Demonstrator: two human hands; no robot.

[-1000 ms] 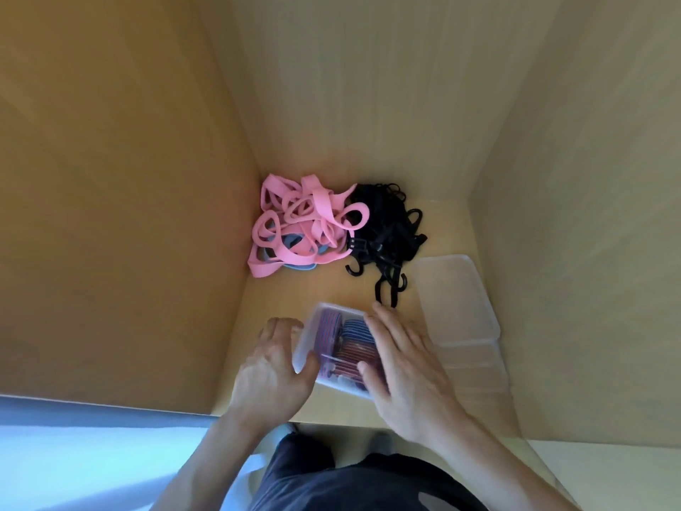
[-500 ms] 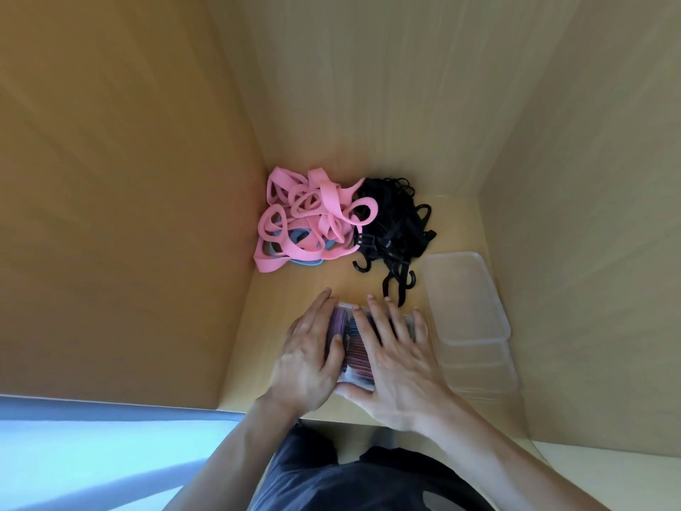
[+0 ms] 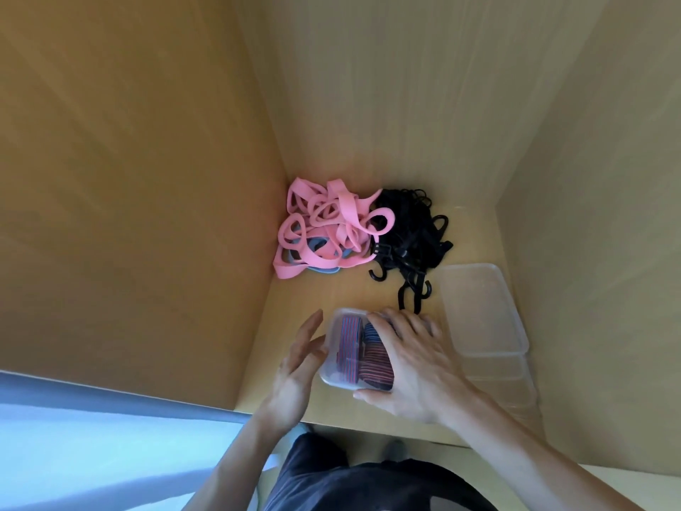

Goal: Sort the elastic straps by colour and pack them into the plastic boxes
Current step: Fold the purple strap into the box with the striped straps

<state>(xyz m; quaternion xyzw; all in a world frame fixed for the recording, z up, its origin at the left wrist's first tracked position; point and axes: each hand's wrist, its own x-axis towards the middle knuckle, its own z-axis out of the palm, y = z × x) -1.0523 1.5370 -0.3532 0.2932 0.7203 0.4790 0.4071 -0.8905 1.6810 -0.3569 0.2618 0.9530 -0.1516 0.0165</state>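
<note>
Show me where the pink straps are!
Head view: the tangled pink elastic straps lie in the back left corner, touching the black hooked straps on their right.

left hand (image 3: pixel 300 366): fingers straight and together, palm turned toward the right hand
right hand (image 3: pixel 412 359): palm down, fingers spread flat, thumb stretched out sideways
</note>
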